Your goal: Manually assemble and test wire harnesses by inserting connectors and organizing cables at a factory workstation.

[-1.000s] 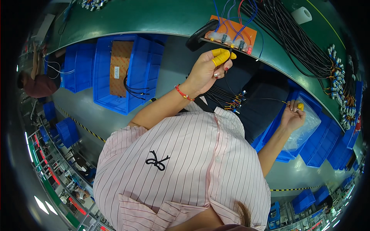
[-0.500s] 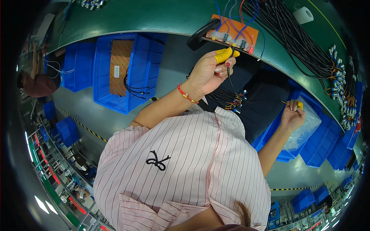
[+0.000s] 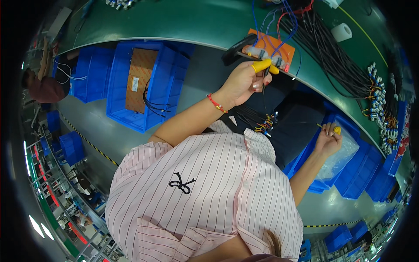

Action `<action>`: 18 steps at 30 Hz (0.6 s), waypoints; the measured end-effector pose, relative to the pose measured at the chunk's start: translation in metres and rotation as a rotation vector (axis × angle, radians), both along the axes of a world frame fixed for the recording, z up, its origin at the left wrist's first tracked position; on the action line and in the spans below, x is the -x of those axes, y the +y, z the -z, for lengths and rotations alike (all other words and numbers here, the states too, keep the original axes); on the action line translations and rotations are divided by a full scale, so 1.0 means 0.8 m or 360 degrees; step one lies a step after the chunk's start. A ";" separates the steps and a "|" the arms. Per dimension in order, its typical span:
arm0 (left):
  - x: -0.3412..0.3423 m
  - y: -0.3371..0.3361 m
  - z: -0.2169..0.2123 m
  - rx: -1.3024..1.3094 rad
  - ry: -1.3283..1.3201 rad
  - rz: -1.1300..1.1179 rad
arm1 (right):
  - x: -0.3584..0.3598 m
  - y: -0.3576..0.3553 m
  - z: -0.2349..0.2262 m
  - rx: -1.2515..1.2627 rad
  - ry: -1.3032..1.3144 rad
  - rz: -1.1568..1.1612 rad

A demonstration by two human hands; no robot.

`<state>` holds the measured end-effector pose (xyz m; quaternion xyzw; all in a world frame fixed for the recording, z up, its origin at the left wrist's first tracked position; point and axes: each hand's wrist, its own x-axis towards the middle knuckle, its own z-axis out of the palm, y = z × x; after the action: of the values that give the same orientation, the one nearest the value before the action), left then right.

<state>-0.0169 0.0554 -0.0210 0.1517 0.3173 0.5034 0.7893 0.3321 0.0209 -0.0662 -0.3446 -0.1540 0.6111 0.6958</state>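
My left hand (image 3: pixel 245 84), with yellow finger cots on its thumb and index finger, pinches a black cable (image 3: pixel 265 73) just below the front edge of an orange board (image 3: pixel 274 46). Terminals and a red socket (image 3: pixel 286 67) line that edge. Whether the cable touches a terminal is hidden by my fingers. Off to the right, my right hand (image 3: pixel 329 140) is closed on a thin yellow wire (image 3: pixel 320 125), of which only a short tip shows. Over my lap hang several black cables with metal connectors (image 3: pixel 267 123) and coloured wire ends.
The green bench (image 3: pixel 183 24) bears a large bundle of black cables (image 3: pixel 321 52), a white roll (image 3: pixel 341 32) and a black curved object (image 3: pixel 238 49). Blue bins (image 3: pixel 111 94) stand at left, others (image 3: pixel 355 168) at right, one with clear plastic. A person (image 3: pixel 46 85) works far left.
The view has shifted slightly, so bench and board appear lower and a little to the right. My left hand stays at the board's edge with the cable; my right hand stays closed at the right.
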 end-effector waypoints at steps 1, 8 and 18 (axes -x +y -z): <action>0.000 0.000 -0.005 -0.0006 0.0081 0.0046 | -0.005 -0.004 0.000 -0.0018 -0.0005 -0.0012; -0.015 -0.009 -0.001 -0.0068 0.0283 -0.0127 | -0.010 -0.012 -0.004 0.0085 -0.0047 0.0170; -0.007 -0.065 -0.035 -0.0281 0.0514 0.0369 | -0.045 -0.013 -0.031 -0.0184 0.0069 0.0086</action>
<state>-0.0110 0.0033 0.0070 0.3344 0.3748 0.4042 0.7644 0.3684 0.0102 -0.0414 -0.2947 -0.1646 0.5894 0.7339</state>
